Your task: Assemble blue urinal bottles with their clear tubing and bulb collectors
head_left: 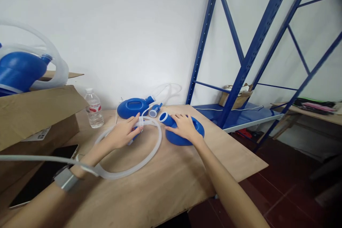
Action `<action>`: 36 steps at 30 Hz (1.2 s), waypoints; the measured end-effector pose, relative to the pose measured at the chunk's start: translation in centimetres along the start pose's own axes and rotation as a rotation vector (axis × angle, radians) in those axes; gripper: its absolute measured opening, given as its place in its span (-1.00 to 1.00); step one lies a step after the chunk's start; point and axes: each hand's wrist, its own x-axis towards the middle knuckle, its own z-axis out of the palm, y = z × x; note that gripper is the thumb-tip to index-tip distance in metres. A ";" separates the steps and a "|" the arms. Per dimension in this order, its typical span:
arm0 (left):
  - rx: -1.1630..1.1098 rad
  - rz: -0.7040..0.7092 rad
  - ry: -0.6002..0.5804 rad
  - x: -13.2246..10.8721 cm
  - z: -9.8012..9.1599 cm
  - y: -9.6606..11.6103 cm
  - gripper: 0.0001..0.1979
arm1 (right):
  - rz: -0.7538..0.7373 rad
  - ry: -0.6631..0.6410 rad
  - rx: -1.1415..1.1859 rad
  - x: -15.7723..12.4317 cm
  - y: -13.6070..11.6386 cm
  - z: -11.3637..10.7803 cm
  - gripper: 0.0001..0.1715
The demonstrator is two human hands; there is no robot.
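My right hand is wrapped over the neck of a blue plastic urinal bottle, which lies on its side with its white-rimmed mouth facing left. A coiled translucent hose rests on the table in a wide loop. My left hand is closed around part of this hose at a white fitting, and a small blue piece shows partly under the fingers. Behind the hose lies a second blue urinal bottle, with a blue and white cap by its neck.
A water bottle stands beside an open cardboard box at left, with another blue bottle and hose on top. A dark flat device lies near my left forearm. Blue metal shelving rises beyond the table's right edge.
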 end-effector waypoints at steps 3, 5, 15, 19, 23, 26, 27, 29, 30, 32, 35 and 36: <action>0.142 0.084 -0.065 2.3 0.8 1.9 -0.31 | -0.058 0.059 0.078 -0.5 -1.7 -0.1 -0.37; 0.191 0.122 -0.098 3.3 1.3 3.1 -0.32 | -0.089 0.066 0.134 -0.7 -2.2 -0.1 -0.40; 0.402 0.191 -0.107 4.2 2.5 5.4 -0.13 | -0.047 0.096 0.260 -0.4 -2.0 0.7 -0.40; 0.464 0.216 -0.098 4.7 3.0 5.6 -0.23 | -0.046 0.106 0.276 -0.4 -2.0 0.8 -0.44; 0.504 0.275 -0.094 4.9 3.1 6.2 -0.28 | -0.044 0.121 0.290 -0.5 -2.1 0.7 -0.44; 0.515 0.296 -0.041 4.5 3.3 6.7 -0.27 | -0.045 0.123 0.286 -0.5 -2.1 0.7 -0.44; 0.512 0.296 -0.030 4.3 3.4 6.7 -0.27 | -0.044 0.121 0.282 -0.5 -2.1 0.7 -0.43; 0.485 0.301 -0.026 4.0 3.7 6.7 -0.25 | -0.045 0.118 0.272 -0.5 -2.2 0.8 -0.41; 0.455 0.307 -0.033 3.9 3.7 6.6 -0.24 | -0.044 0.119 0.269 -0.5 -2.2 0.8 -0.39; 0.364 0.314 -0.057 3.9 3.5 6.5 -0.22 | -0.036 0.119 0.267 -0.5 -2.3 0.7 -0.39; 0.174 0.240 -0.100 4.8 2.5 6.8 -0.31 | -0.002 0.117 0.299 -0.6 -2.5 0.5 -0.38; 0.106 0.179 -0.121 5.4 2.1 7.0 -0.37 | 0.019 0.125 0.322 -0.6 -2.5 0.4 -0.34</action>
